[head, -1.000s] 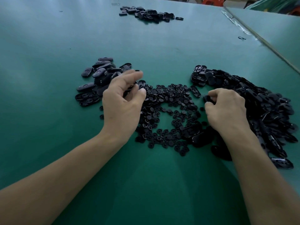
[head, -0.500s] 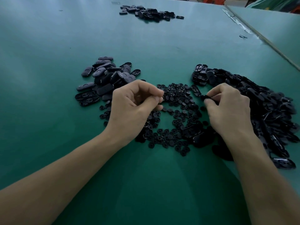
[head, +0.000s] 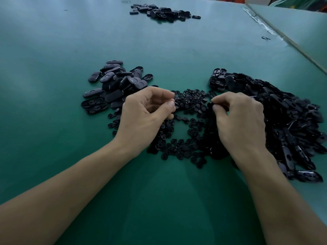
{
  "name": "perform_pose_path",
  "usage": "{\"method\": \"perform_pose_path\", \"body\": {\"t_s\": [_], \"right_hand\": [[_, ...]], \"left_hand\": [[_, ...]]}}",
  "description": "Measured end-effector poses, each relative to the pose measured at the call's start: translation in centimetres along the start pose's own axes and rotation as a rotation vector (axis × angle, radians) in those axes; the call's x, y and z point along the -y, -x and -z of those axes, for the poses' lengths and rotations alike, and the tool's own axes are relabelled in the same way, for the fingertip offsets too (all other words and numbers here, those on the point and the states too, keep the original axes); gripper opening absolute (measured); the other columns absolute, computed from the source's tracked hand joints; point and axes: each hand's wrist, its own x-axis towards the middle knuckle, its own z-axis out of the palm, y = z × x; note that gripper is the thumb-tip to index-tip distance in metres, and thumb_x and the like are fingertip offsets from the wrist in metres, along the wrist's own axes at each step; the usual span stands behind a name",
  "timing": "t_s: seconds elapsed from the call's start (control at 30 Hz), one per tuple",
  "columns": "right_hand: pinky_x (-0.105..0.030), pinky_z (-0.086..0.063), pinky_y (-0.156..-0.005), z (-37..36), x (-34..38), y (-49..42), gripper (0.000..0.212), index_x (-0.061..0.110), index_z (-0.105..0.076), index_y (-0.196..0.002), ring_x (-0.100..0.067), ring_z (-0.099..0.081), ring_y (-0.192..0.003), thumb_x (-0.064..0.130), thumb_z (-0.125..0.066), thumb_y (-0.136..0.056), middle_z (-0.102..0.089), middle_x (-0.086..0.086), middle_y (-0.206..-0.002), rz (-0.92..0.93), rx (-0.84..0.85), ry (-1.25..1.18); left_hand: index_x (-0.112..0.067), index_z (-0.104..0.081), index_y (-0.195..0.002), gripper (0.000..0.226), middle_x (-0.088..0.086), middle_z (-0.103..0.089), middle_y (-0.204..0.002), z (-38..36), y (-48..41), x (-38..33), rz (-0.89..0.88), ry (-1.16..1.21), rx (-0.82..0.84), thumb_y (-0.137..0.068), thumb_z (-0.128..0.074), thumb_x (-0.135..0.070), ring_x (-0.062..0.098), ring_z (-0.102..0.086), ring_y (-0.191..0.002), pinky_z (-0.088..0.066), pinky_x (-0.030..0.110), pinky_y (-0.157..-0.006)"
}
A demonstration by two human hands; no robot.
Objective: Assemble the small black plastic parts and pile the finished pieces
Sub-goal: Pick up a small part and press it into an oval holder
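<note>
On the green table (head: 159, 200), a heap of small round black parts (head: 192, 101) lies between my hands. To the right sits a big pile of open black oval shells (head: 292, 121). A pile of closed oval pieces (head: 115, 85) lies to the left. My left hand (head: 141, 117) hovers at the left edge of the round parts, thumb and forefinger pinched together on what looks like one small round part. My right hand (head: 242, 121) pinches a black oval shell (head: 210, 105) between thumb and fingers; most of that shell is hidden.
Another pile of black pieces (head: 162, 12) lies at the far edge of the table. A seam with a second green table (head: 300, 23) runs along the right. One stray black part (head: 265, 38) lies near that seam. Bare green surface spreads to the left and front.
My left hand drew back from the closed-piece pile, moved right to the round parts, and its fingers closed into a pinch. My right hand lifted slightly with the oval shell.
</note>
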Motion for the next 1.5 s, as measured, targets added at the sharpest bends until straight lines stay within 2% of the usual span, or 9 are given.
{"method": "perform_pose_path", "body": {"t_s": [0.17, 0.33, 0.5, 0.77, 0.87, 1.0, 1.1, 1.37, 1.5], "right_hand": [[-0.022, -0.031, -0.088, 0.0, -0.2, 0.0, 0.011, 0.022, -0.075, -0.103, -0.018, -0.046, -0.11, 0.019, -0.067, -0.095, -0.052, 0.006, -0.111, -0.005, -0.007, -0.008], [-0.017, -0.052, -0.073, 0.1, 0.6, 0.1, 0.017, 0.034, -0.073, -0.089, -0.003, -0.063, -0.074, 0.016, -0.075, -0.089, -0.072, 0.011, -0.082, 0.051, 0.114, -0.656], [-0.018, -0.055, -0.079, -0.7, 1.5, 0.7, 0.028, 0.022, -0.075, -0.098, -0.008, -0.074, -0.085, -0.003, -0.073, -0.086, -0.078, 0.005, -0.092, 0.091, 0.351, -0.976], [-0.019, -0.056, -0.076, -0.9, 1.2, 0.8, 0.02, 0.028, -0.074, -0.094, -0.005, -0.072, -0.08, 0.011, -0.078, -0.086, -0.076, 0.012, -0.082, 0.067, 0.195, -0.797], [-0.011, -0.05, -0.073, -1.0, 1.2, 1.0, 0.008, 0.027, -0.075, -0.098, 0.002, -0.067, -0.079, 0.023, -0.073, -0.091, -0.071, 0.018, -0.08, 0.097, 0.114, -0.566], [-0.032, -0.048, -0.092, -1.1, 1.1, 1.0, 0.022, 0.024, -0.075, -0.111, -0.015, -0.057, -0.1, 0.033, -0.071, -0.092, -0.068, 0.006, -0.099, 0.214, 0.22, -0.187], [-0.02, -0.032, -0.088, -1.2, 1.6, 1.0, 0.027, 0.029, -0.074, -0.116, -0.013, -0.048, -0.106, 0.041, -0.068, -0.092, -0.062, 0.007, -0.103, 0.269, 0.294, -0.064], [-0.028, -0.037, -0.087, -1.9, 2.5, 1.2, 0.017, 0.021, -0.072, -0.104, -0.018, -0.048, -0.104, 0.03, -0.058, -0.1, -0.058, 0.004, -0.1, 0.261, 0.246, -0.032], [-0.034, -0.047, -0.08, -1.4, 2.4, 1.0, 0.013, 0.016, -0.063, -0.098, -0.016, -0.059, -0.087, 0.022, -0.052, -0.103, -0.065, 0.004, -0.091, 0.208, 0.126, -0.233]], "left_hand": [[-0.014, -0.072, -0.096, 0.013, 0.004, -0.075, -0.087, 0.0, 0.1, 0.0, -0.003, -0.015, 0.009, -0.09, -0.07, -0.003, 0.021, -0.074, -0.082, -0.059, 0.027, -0.072], [-0.02, -0.074, -0.099, 0.015, 0.003, -0.076, -0.092, -0.1, 0.2, -0.2, 0.002, -0.026, 0.01, -0.085, -0.075, -0.015, 0.02, -0.074, -0.087, -0.06, 0.032, -0.077], [-0.021, -0.074, -0.103, 0.018, -0.002, -0.078, -0.093, -0.1, 0.2, -0.3, -0.017, -0.067, 0.089, -0.087, -0.076, -0.013, 0.016, -0.075, -0.086, -0.06, 0.029, -0.078], [-0.016, -0.073, -0.104, 0.018, 0.003, -0.077, -0.081, -0.1, 0.1, -0.2, 0.003, -0.047, 0.069, -0.089, -0.073, -0.007, 0.021, -0.076, -0.074, -0.06, 0.026, -0.068], [-0.015, -0.073, -0.1, 0.015, 0.002, -0.076, -0.078, -0.2, 0.0, -0.2, 0.009, -0.022, 0.036, -0.088, -0.072, -0.006, 0.019, -0.075, -0.071, -0.059, 0.024, -0.066], [-0.013, -0.071, -0.091, 0.009, 0.006, -0.075, -0.077, -0.2, -0.2, 0.0, 0.026, 0.062, -0.065, -0.088, -0.07, -0.004, 0.019, -0.074, -0.069, -0.058, 0.024, -0.064], [-0.01, -0.069, -0.09, 0.009, 0.005, -0.075, -0.075, -0.1, -0.3, 0.0, 0.03, 0.103, -0.113, -0.09, -0.069, -0.001, 0.019, -0.074, -0.071, -0.058, 0.024, -0.065], [-0.012, -0.07, -0.101, 0.017, 0.002, -0.075, -0.078, -0.2, -0.3, -0.1, 0.034, 0.115, -0.114, -0.091, -0.067, 0.002, 0.018, -0.075, -0.074, -0.058, 0.023, -0.068], [-0.014, -0.072, -0.095, 0.016, 0.003, -0.076, -0.08, -0.2, -0.2, -0.1, 0.026, 0.092, -0.116, -0.09, -0.069, 0.001, 0.019, -0.076, -0.076, -0.058, 0.024, -0.068]]}}
